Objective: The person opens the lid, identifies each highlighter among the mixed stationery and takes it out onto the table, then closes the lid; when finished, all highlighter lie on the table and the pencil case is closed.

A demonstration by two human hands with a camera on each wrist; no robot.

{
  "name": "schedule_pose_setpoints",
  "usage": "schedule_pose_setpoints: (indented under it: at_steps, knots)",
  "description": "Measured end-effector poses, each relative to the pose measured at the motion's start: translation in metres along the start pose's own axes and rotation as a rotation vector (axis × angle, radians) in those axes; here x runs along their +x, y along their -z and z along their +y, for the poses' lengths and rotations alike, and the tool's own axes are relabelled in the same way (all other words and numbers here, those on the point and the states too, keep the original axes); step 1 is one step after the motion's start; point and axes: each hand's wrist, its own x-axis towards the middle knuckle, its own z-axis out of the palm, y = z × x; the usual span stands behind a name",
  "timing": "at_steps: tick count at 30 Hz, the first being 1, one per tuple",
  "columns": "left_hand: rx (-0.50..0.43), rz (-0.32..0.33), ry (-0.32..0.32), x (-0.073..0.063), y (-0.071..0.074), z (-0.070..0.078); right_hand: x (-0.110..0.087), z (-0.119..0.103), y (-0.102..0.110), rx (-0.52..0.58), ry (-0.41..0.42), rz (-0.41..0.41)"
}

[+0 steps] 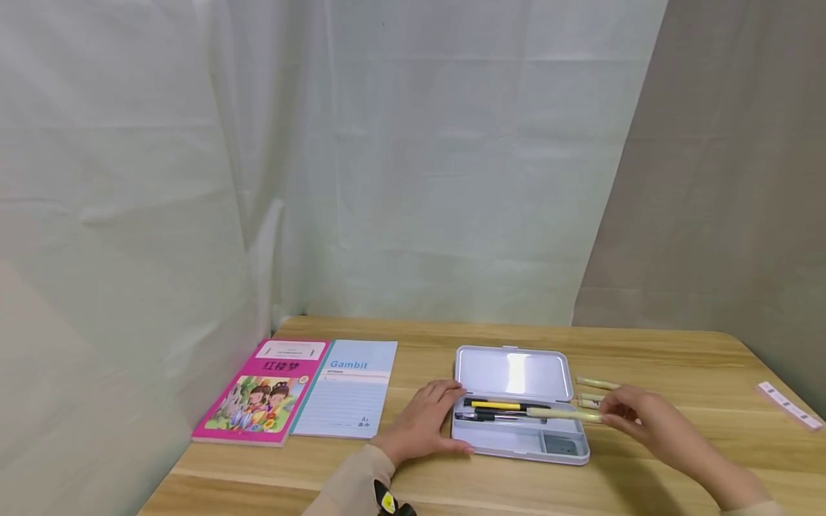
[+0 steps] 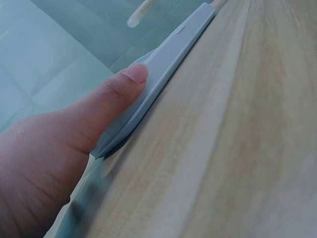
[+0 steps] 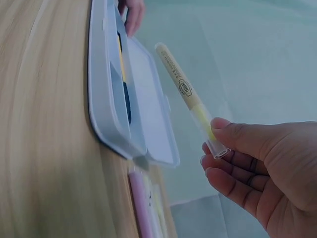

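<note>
A white pencil case (image 1: pixel 493 446) lies on the table with its lid (image 1: pixel 490 374) tipped back. Its long compartment holds a yellow-and-black pen (image 1: pixel 500 405) and a black pen (image 1: pixel 474 416); a grey eraser-like block (image 1: pixel 560 445) sits in the small front-right compartment. My left hand (image 1: pixel 422 423) grips the case's left end, thumb on the front wall and fingers near the hinge. With thumb and fingertips, my right hand (image 1: pixel 635 416) pinches a yellow highlighter (image 3: pixel 181 82) by its clear end. It points left, above the case's right side.
Right of the case lie another slim yellow tube (image 1: pixel 596 383) and a short pale item (image 1: pixel 589 400). A pink book (image 1: pixel 303 355) and a light-blue notebook (image 1: pixel 358 401) lie at the left. A white strip with dark marks (image 1: pixel 789 405) is near the right edge. Pale curtains (image 1: pixel 452 179) stand behind the table.
</note>
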Motion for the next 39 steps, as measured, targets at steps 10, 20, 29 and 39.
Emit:
schedule_pose_setpoints:
  at_steps: [10,20,29,39]
  knots:
    - [0.003,0.009,-0.010,0.000,-0.001,-0.001,-0.024,0.020,0.008,0.015,-0.090,-0.004]
    - [0.000,-0.006,0.009,0.000,-0.002,-0.001,-0.046,0.038,0.014,0.044,-0.111,0.014]
    - [0.005,0.003,-0.005,-0.001,-0.001,0.000,-0.062,0.051,0.020,0.093,-0.209,-0.018]
    - [-0.002,-0.009,0.004,0.001,-0.001,0.000,-0.069,0.061,0.019,0.091,-0.259,-0.043]
